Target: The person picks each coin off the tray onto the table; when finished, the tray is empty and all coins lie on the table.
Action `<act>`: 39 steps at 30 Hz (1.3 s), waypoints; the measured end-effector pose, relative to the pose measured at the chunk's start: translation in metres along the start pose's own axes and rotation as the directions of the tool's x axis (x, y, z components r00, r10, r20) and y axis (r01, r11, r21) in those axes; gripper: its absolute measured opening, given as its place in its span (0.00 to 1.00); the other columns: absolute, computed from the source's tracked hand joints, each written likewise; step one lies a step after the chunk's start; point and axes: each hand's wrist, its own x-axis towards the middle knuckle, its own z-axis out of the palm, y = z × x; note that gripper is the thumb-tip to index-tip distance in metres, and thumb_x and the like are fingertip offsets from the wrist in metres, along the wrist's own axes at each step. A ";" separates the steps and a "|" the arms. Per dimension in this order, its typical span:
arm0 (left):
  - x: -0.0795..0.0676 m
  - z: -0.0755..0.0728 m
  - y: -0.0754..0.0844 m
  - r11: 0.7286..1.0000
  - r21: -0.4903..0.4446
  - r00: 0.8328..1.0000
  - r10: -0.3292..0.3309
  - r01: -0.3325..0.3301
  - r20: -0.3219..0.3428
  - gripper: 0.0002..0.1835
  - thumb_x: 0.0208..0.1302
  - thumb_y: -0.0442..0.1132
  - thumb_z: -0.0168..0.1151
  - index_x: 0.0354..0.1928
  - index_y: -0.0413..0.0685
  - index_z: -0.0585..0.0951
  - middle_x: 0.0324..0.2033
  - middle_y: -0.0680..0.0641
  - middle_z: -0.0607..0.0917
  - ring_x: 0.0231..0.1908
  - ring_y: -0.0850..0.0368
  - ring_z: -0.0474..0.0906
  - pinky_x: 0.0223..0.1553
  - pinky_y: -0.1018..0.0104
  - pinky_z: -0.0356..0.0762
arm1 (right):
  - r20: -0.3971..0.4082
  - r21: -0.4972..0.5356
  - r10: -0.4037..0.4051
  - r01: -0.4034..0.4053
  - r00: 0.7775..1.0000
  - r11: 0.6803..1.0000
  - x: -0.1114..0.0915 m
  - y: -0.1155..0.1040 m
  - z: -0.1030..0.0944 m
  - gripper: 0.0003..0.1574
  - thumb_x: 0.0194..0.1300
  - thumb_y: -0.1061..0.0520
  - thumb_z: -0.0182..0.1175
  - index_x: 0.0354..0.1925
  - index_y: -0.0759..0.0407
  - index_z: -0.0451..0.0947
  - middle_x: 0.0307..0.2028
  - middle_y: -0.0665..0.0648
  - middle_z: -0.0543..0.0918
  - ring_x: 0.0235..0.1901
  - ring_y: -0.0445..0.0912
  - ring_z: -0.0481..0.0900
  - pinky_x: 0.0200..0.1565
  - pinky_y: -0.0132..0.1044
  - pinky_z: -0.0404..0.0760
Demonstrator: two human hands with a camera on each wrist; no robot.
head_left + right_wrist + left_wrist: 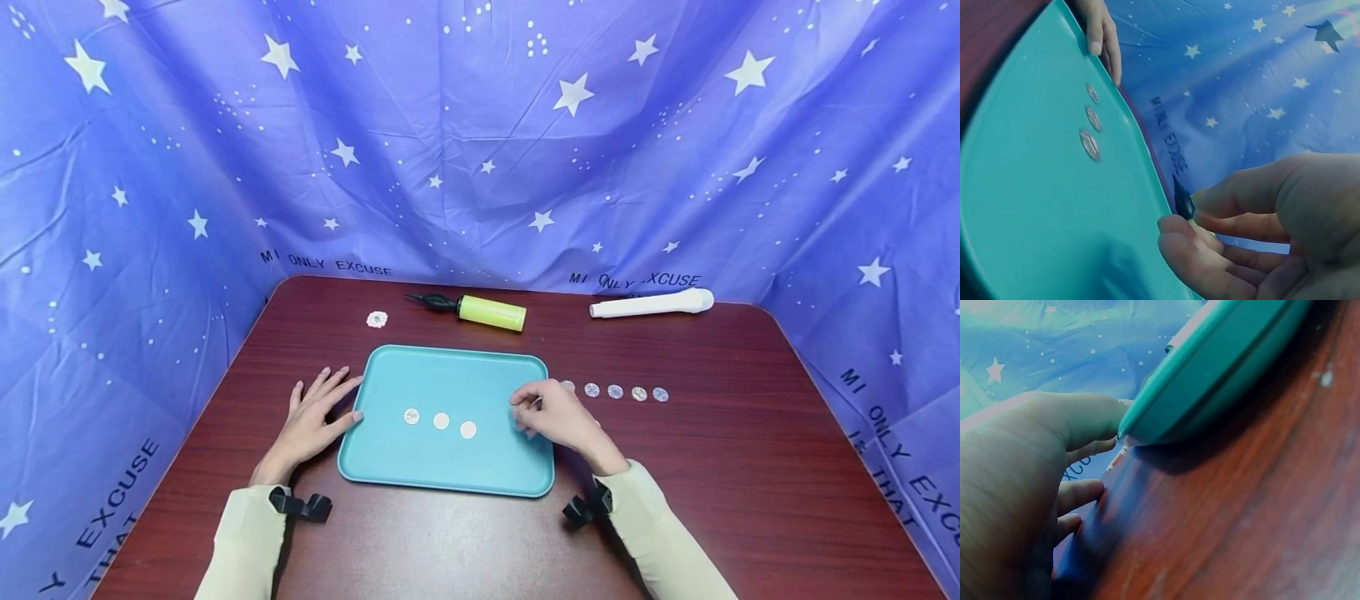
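Three small coin-like discs (441, 422) lie in a slanting row on a teal tray (450, 467); in the right wrist view these discs (1090, 145) look silvery. My left hand (309, 427) has its fingers spread at the tray's left edge, and its thumb touches the rim. In the left wrist view the left hand (1016, 462) is beside the tray's outer wall (1210, 381). Above the tray's right side is my right hand (558, 414), its fingers loosely bent. Nothing shows between the fingertips of the right hand (1241, 225) in the right wrist view.
Right of the tray, several more patterned discs (615, 391) form a row, partly hidden by the right hand. Behind the tray lie a yellow-green hand pump (491, 312) with a black nozzle and a small white scalloped piece (377, 319). A white wand-like object (648, 305) lies at the back right.
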 end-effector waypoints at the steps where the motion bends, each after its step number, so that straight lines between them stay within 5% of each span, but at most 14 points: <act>1: 0.000 0.000 0.000 1.000 0.000 1.000 0.000 0.000 0.000 0.34 0.65 0.52 0.65 0.71 0.53 0.71 0.75 0.36 0.64 0.77 0.30 0.48 0.71 0.26 0.31 | 0.008 -0.007 -0.002 0.002 1.000 1.000 0.002 -0.002 0.003 0.13 0.61 0.66 0.59 0.43 0.71 0.84 0.29 0.60 0.85 0.23 0.44 0.85 0.27 0.35 0.85; 17: 0.001 0.001 0.000 1.000 0.005 1.000 0.012 -0.012 -0.003 0.34 0.64 0.51 0.66 0.71 0.53 0.72 0.74 0.36 0.65 0.77 0.30 0.48 0.70 0.25 0.31 | 0.074 -0.160 -0.042 0.054 0.996 0.986 0.017 -0.020 0.044 0.10 0.61 0.64 0.64 0.42 0.65 0.85 0.28 0.54 0.85 0.19 0.36 0.80 0.24 0.29 0.80; 24: 0.001 0.002 -0.001 1.000 0.016 1.000 0.017 -0.017 -0.009 0.34 0.64 0.51 0.66 0.71 0.54 0.72 0.74 0.36 0.65 0.77 0.30 0.49 0.70 0.24 0.32 | 0.077 -0.347 -0.064 0.086 0.995 0.934 0.022 -0.027 0.057 0.14 0.60 0.60 0.68 0.45 0.61 0.86 0.32 0.53 0.83 0.30 0.40 0.75 0.38 0.35 0.77; 30: 0.001 0.001 -0.001 1.000 0.021 1.000 0.020 -0.020 -0.014 0.33 0.64 0.51 0.65 0.70 0.54 0.72 0.74 0.35 0.66 0.76 0.30 0.50 0.69 0.24 0.32 | 0.107 -0.489 -0.081 0.124 0.991 0.863 0.023 -0.035 0.066 0.15 0.56 0.59 0.69 0.44 0.60 0.87 0.35 0.57 0.83 0.34 0.43 0.74 0.37 0.36 0.77; 36: 0.001 0.001 -0.002 1.000 0.024 1.000 0.020 -0.020 -0.014 0.33 0.64 0.51 0.65 0.70 0.55 0.72 0.74 0.35 0.66 0.76 0.30 0.50 0.69 0.23 0.33 | 0.113 -0.600 -0.107 0.154 0.988 0.785 0.024 -0.041 0.074 0.04 0.55 0.64 0.65 0.30 0.56 0.85 0.26 0.52 0.75 0.26 0.41 0.63 0.28 0.30 0.66; 39: 0.002 0.001 -0.002 0.999 0.025 1.000 0.023 -0.022 -0.016 0.33 0.64 0.51 0.65 0.70 0.55 0.72 0.74 0.35 0.66 0.76 0.29 0.50 0.68 0.23 0.33 | 0.111 -0.611 -0.094 0.143 0.989 0.778 0.025 -0.044 0.077 0.14 0.54 0.67 0.62 0.18 0.54 0.74 0.21 0.50 0.64 0.25 0.41 0.57 0.26 0.30 0.59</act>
